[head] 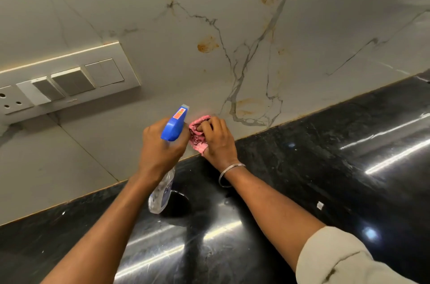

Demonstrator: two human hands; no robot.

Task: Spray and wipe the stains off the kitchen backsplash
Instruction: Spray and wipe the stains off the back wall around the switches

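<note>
1. Backsplash (130, 4) tiles are smooth and pale grey. Thin dark lines run across them like cracks in stone.
2. Orange-brown stains (207, 44) sit on the tiles in smudgy blobs. One is near the top, one is in the middle, and a faint wide one is low down by the counter.
3. The counter (325, 167) is black, flat and very shiny, with bright streaks of light on it.
4. A cream switch plate (69, 78) with square buttons is on the wall to my left.
5. The spray bottle (174, 124) has a blue plastic top. Its see-through body hangs down below my fist, over the counter.
6. My left hand (160, 146) is curled tight round the bottle's neck. The nozzle points up at the wall.
7. The cloth (197, 135) is pink, soft and scrunched into a ball.
8. My right hand (220, 141) grips the cloth with its fingers bent around it. A thin silver bangle (230, 174) is on that wrist, and a beige sleeve (344, 260) sits near my elbow.
9. Both arms reach forward, and my hands are side by side with the cloth between them.
10. The cloth is low by the wall, just above where the tile meets the counter. I cannot tell if it touches the tile.
11. The low stain is just to the right of my right hand. The middle stain is above it.
</note>
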